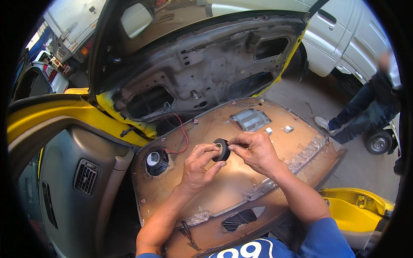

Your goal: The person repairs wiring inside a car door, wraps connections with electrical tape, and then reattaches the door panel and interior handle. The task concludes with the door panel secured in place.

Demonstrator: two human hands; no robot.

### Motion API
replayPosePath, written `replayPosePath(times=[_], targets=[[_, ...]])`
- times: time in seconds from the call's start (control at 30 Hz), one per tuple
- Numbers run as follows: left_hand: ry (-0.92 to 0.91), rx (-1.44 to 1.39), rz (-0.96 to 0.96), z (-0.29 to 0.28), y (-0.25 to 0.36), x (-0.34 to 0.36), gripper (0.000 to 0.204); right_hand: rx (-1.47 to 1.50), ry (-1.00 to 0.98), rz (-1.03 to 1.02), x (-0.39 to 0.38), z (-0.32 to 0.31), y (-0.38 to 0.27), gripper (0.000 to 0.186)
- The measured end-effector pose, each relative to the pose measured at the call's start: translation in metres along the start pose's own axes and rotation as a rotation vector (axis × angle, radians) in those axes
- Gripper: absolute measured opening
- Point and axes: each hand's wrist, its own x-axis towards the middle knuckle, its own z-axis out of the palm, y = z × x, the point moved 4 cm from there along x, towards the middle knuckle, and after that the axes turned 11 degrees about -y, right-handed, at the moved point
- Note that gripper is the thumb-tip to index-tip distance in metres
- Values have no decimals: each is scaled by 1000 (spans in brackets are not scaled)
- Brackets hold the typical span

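Note:
A roll of black electrical tape (221,150) is held up over the brown back of a car door panel (206,180). My left hand (198,168) grips the roll from the left, its fingers and thumb at the roll's side. On the other side, my right hand (254,150) pinches at the roll's edge with thumb and forefinger. Whether a strip is peeled free there I cannot tell. A round black speaker (156,161) sits in the panel left of my hands. From it a red wire (185,131) curves up to the open car door (185,77).
A grey plastic grille (250,119) and small white blocks (288,129) are at the panel's far side. Clear plastic film (301,159) clings along its near edge. The dashboard (86,172) stands at left. A person (370,103) stands at right near a white vehicle (344,38).

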Motion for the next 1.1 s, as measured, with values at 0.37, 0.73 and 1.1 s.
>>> replayPosePath(times=[0.37,0.73,1.1], targets=[[-56,29,-29,7,5,0,30,108,-125,139,-2,15,12,17],[-298,-290,-102,-8,4,21,30,1241,-245,313,-23,15,30,11],[-126,12,139,-28,15,18,32,180,-34,-75,-14,-29,-3,37]])
